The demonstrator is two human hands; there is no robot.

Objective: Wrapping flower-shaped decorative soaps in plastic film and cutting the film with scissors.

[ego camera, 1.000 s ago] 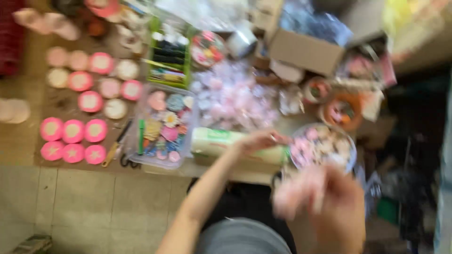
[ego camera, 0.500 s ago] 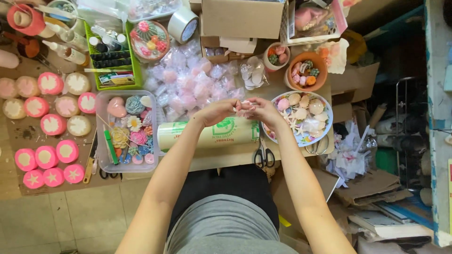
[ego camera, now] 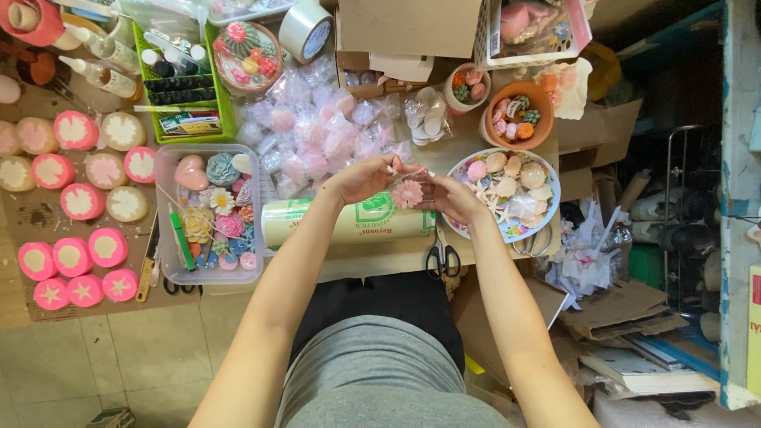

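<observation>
Both of my hands meet over the low table's middle. My left hand [ego camera: 366, 177] and my right hand [ego camera: 452, 198] together hold a small pink flower-shaped piece [ego camera: 408, 193] in what looks like a clear wrapper. Just under them lies a roll of clear film with green print [ego camera: 349, 223]. A heap of wrapped pink pieces [ego camera: 317, 131] sits beyond the hands. To the right is a blue-rimmed plate [ego camera: 548, 176] holding shell and flower shapes.
A clear tray [ego camera: 165, 206] of coloured flower pieces stands at left, beside several round pink and cream moulds [ego camera: 79, 202]. Scissors [ego camera: 441, 257] lie at the near edge. A green basket [ego camera: 224, 111], tape roll [ego camera: 305, 28], cardboard boxes [ego camera: 408, 24] and orange bowl [ego camera: 541, 131] line the back.
The view has steadied from blur. My right hand came up from near my lap to join the left one, and the pink flower piece sits between them.
</observation>
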